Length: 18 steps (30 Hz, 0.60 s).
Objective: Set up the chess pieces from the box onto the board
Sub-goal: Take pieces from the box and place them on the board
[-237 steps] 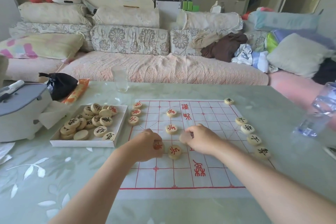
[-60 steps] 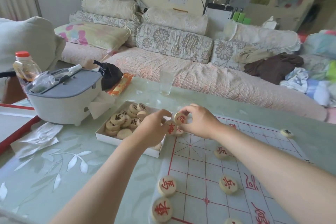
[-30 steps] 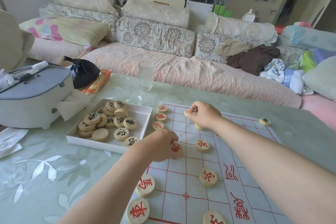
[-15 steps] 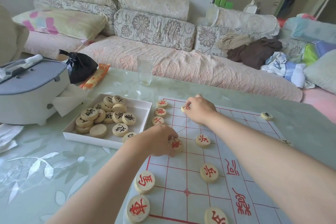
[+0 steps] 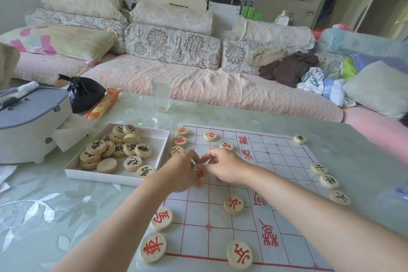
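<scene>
At far left on the tabletop (image 5: 44, 205), a white tub with a grey lid (image 5: 28, 117), and behind it a black bag (image 5: 85, 95) beside an orange packet (image 5: 103, 104). Next along, a white box (image 5: 114, 178) holding a heap of black-lettered pieces (image 5: 132, 150), close against the left edge of the board (image 5: 276, 161). Beyond box and board, a clear glass (image 5: 161, 94) standing upright. Down the board's left edge, three red-lettered pieces (image 5: 179, 141) in a row at the far end and two more red pieces (image 5: 161, 218) at the near corner. Over the board's left half, both hands meeting fingertip to fingertip: left hand (image 5: 181, 172) curled round a single red piece (image 5: 199, 172), low over the grid, touching it or not, cannot tell; right hand (image 5: 227, 168) with fingers bent toward the same spot, cannot tell whether pinching anything. Further right, a few red soldiers (image 5: 233, 205) on the grid lines. Along the right edge, a row of black pieces (image 5: 329, 180), with a lone black piece (image 5: 299, 139) at the far corner.
</scene>
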### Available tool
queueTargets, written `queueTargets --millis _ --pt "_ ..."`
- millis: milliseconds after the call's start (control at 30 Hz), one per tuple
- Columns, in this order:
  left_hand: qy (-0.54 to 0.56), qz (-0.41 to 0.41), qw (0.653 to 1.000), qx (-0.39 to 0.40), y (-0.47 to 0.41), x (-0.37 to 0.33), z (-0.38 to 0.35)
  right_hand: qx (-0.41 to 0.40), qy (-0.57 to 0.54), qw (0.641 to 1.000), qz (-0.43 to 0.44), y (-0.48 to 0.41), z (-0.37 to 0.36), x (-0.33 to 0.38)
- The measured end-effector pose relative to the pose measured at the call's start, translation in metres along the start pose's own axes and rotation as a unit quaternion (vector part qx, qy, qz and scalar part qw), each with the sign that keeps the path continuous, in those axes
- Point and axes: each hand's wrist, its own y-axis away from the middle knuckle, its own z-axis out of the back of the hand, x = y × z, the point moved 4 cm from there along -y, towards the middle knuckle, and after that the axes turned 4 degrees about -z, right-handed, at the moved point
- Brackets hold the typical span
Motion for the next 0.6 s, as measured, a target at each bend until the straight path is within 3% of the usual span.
queueTargets --millis 167,367,500,600 --pt "0.155 0.011 0.988 -0.023 0.004 -0.007 -0.001 -0.011 -0.141 0.990 -0.015 0.017 0.001 -0.011" --pt "0.321 0.081 0.943 -0.041 0.009 -0.007 0.011 -0.044 -0.217 0.975 0.011 0.016 0.003 -0.013" --pt "0.395 0.118 0.905 -0.106 0.007 -0.002 0.017 -0.089 -0.181 0.977 0.064 0.015 0.002 0.001" --pt "0.451 0.120 0.877 -0.113 0.005 -0.002 0.020 -0.121 -0.160 0.976 0.082 0.010 -0.001 0.007"
